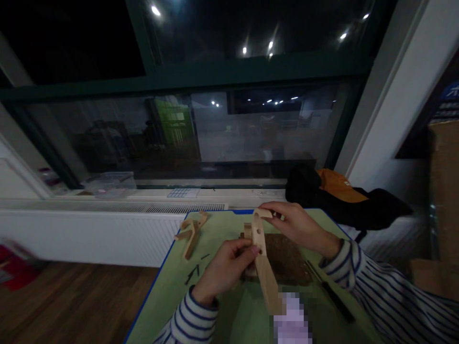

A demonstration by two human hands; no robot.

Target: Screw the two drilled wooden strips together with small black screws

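Note:
A pale wooden piece (pixel 268 282), long and flat with holes and a curved upper end, is held up between my two hands. My left hand (pixel 229 263) pinches its middle near a hole, thumb on the front face. At the top, my right hand (pixel 296 224) grips the curved end between thumb and fingers. Behind it a dark brown wooden block (pixel 287 258) lies on the green table (pixel 225 315). A smaller pale wood part (pixel 247 230) shows just behind the held piece, partly hidden.
More pale wooden pieces (pixel 193 236) sit at the table's far left, with several dark screws or nails (pixel 193 273) nearer. A black-handled screwdriver (pixel 335 298) lies at right. Beyond are a radiator (pixel 107 234), a clear plastic box (pixel 111 184) and a black and orange garment (pixel 340 191).

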